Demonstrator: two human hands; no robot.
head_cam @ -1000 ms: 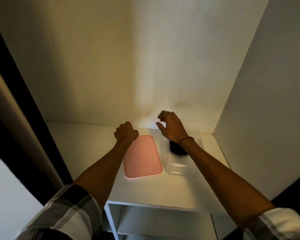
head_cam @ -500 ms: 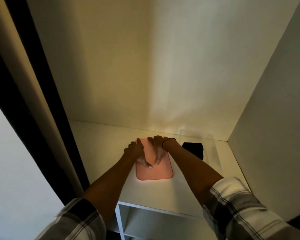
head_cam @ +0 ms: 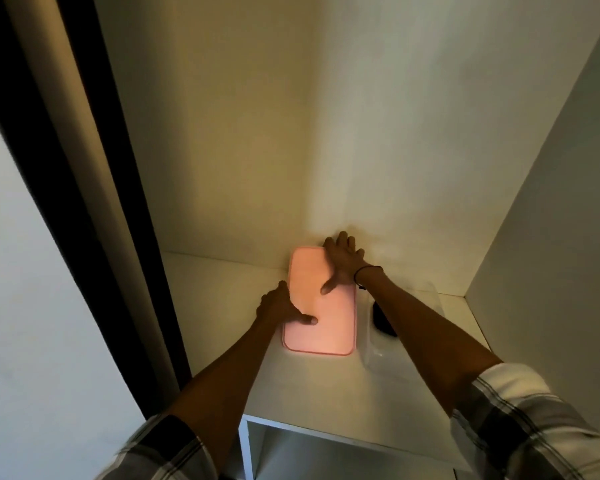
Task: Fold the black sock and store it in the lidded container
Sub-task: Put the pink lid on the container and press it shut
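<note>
At centre frame, the left hand (head_cam: 282, 308) grips the edge of the pink lid (head_cam: 326, 332) while the right hand (head_cam: 343, 264) spreads flat over its far corner, likely to cap the clear container (head_cam: 371, 355) at right, which holds the black sock (head_cam: 380, 320).

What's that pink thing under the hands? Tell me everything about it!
It is a pink lid, a flat rectangle with rounded corners and a thin raised rim, smooth like plastic. It is on the white shelf, just left of the clear container, its long side pointing away. The left hand grips its left edge, thumb on top. The right hand rests spread over its far right corner. Whether it is lifted, I cannot tell.
</note>
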